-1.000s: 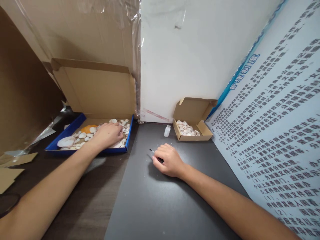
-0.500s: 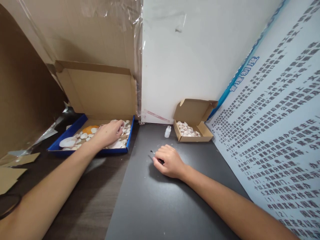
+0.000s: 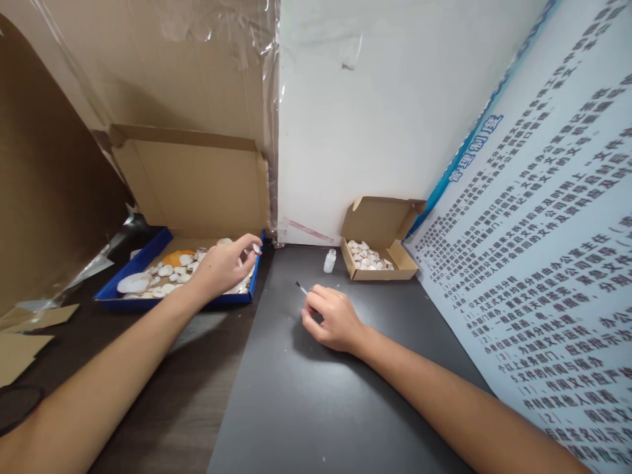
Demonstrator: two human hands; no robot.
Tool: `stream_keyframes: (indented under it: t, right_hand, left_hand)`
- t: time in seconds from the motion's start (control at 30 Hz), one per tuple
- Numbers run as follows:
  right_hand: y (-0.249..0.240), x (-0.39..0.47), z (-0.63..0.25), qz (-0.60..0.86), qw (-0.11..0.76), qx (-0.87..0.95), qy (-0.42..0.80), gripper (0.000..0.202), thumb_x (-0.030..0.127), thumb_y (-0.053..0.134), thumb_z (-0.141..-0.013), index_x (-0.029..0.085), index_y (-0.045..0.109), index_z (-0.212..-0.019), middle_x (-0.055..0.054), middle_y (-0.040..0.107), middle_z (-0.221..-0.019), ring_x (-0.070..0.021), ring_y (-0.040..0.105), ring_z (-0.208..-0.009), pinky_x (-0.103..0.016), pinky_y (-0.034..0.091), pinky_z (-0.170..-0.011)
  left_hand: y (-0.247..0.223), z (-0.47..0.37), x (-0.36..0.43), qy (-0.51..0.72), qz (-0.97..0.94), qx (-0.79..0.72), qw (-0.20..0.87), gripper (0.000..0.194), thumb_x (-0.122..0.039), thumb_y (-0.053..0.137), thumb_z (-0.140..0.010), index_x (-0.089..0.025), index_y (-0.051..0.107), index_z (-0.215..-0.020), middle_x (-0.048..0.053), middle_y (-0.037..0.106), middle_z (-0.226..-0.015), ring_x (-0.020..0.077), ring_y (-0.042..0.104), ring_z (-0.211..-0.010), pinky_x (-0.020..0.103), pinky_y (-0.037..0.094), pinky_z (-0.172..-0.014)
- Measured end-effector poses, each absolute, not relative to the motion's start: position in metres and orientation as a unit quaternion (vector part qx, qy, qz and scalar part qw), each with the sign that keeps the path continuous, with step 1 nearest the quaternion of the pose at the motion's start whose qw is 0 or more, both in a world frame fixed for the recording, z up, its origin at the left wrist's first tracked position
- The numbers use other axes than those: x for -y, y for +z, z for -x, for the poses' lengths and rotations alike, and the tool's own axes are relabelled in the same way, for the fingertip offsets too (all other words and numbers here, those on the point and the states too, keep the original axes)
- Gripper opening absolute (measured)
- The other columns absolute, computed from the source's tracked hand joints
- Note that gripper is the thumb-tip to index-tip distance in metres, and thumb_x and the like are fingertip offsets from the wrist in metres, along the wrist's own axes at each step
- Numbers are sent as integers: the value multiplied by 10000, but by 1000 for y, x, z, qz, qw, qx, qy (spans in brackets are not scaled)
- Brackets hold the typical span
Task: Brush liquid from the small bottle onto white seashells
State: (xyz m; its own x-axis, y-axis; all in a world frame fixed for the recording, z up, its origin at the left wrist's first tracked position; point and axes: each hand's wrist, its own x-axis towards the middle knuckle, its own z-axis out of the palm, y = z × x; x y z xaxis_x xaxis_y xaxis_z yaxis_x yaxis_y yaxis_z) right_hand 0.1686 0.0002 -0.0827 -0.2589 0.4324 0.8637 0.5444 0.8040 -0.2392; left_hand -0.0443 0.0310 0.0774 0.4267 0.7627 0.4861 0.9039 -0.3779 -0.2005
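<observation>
My left hand point(image 3: 224, 263) is above the right side of a blue-edged cardboard box point(image 3: 133, 268), pinching a small white seashell point(image 3: 257, 249) between thumb and fingertips. Beneath it the box holds many pale shells point(image 3: 170, 270), a large white one point(image 3: 134, 283) and an orange one point(image 3: 178, 258). Over the dark grey mat, my right hand point(image 3: 332, 317) is closed round a small brush point(image 3: 301, 288), whose dark bristle tip points up and left. Beyond that hand a small clear glass bottle point(image 3: 330, 261) with whitish contents stands uncapped.
At the back right, an open brown cardboard box point(image 3: 382, 273) contains several white shells. A poster with printed text point(image 3: 543, 263) borders the right side. Cardboard pieces point(image 3: 22, 352) lie at the left, and a white panel point(image 3: 316, 131) rises behind the mat point(image 3: 296, 408).
My left hand has lifted from the shells and moved right, now with a small shell in its fingertips. The brush in my right hand has tilted upward.
</observation>
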Motion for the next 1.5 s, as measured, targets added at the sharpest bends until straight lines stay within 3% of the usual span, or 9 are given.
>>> stream_keyframes:
  t: [0.13,0.3,0.43,0.57,0.83,0.93,1.07,1.23,1.5]
  right_hand:
    - [-82,-1,-170,316,529,787,-30,160,215,486,-845,182,463,-691,7,483,-683,-113,424,-621,-240,303,-612]
    - [-82,1,-169,277,554,783,-57,165,206,485,-836,185,464,-674,9,473,-658,-115,411,-599,-247,309,-602]
    - [-82,3,-169,262,563,781,-74,147,213,487,-841,187,484,-697,3,484,-686,-116,421,-605,-244,330,-607]
    - [-82,2,-169,267,566,777,-69,113,214,484,-843,187,504,-735,-4,494,-726,-116,438,-622,-236,351,-615]
    - [-81,2,-169,270,553,786,-58,80,214,489,-837,187,509,-765,-9,499,-768,-114,446,-638,-232,361,-622]
    - [-81,1,-169,275,543,792,-55,77,216,486,-838,190,507,-768,-6,500,-763,-116,444,-639,-235,354,-620]
    - [-82,1,-168,275,540,794,-48,78,215,480,-836,190,502,-765,-5,508,-758,-118,450,-645,-234,350,-622]
    - [-84,-1,-168,273,541,794,-43,74,206,481,-825,190,492,-754,-3,512,-749,-117,445,-641,-235,342,-615]
    - [-85,0,-168,275,539,796,-34,75,205,481,-825,190,493,-752,-4,516,-748,-117,444,-642,-232,334,-613]
  left_hand:
    - [62,27,-17,-198,871,440,93,213,-376,430,-914,-223,551,-1001,3,711,-885,138,596,-622,245,421,-619]
    - [36,7,-8,-273,850,414,-177,250,-438,459,-929,-221,454,-1054,26,694,-948,113,599,-569,258,477,-615]
    - [27,3,-9,-279,832,415,-238,266,-444,494,-913,-205,458,-1025,48,679,-985,103,587,-553,269,482,-602]
    - [27,5,-10,-254,845,414,-222,246,-422,488,-918,-208,487,-1040,49,666,-1038,106,600,-583,270,485,-605]
    - [25,3,-4,-209,870,411,-174,94,-286,457,-887,-207,448,-938,9,660,-890,106,561,-538,242,433,-537]
    - [35,5,-3,-188,895,400,-67,94,-262,441,-867,-200,492,-916,-6,591,-766,132,536,-608,246,410,-563]
    - [65,28,-17,-158,893,406,114,112,-242,404,-828,-191,505,-833,21,561,-811,171,515,-726,291,399,-673]
    - [90,77,-57,-59,838,515,170,182,-286,360,-824,-195,501,-757,49,548,-794,220,530,-788,326,404,-723]
    - [78,95,-73,22,820,523,232,333,-274,378,-822,-208,661,-987,108,551,-998,297,492,-969,405,410,-851]
